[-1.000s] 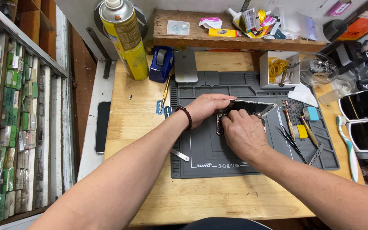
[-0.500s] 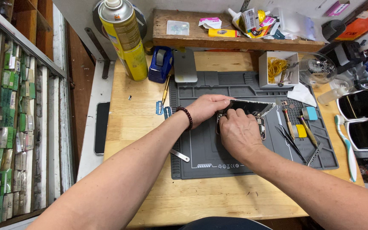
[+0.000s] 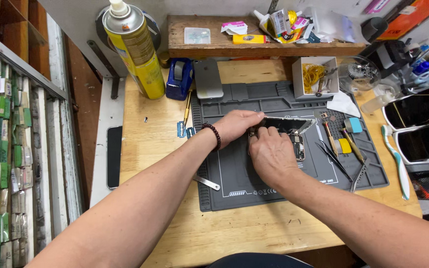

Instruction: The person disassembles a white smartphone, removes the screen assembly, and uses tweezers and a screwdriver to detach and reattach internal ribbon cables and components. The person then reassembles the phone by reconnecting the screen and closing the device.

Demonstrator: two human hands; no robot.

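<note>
An opened phone lies on a grey repair mat, its screen panel lifted and tilted up at the far edge. My left hand, with a dark bead bracelet on the wrist, grips the raised screen panel from the left. My right hand rests over the phone body, fingers curled down onto its upper left part. Whether the right fingers pinch a small part or tool is hidden.
Tweezers, a screwdriver and picks lie on the mat's right side. A yellow spray can, blue tape dispenser, silver phone, white box with rubber bands, a dark phone at left, screens at right.
My right hand has shifted slightly left and up over the phone's top corner. The left hand keeps its hold on the raised screen panel.
</note>
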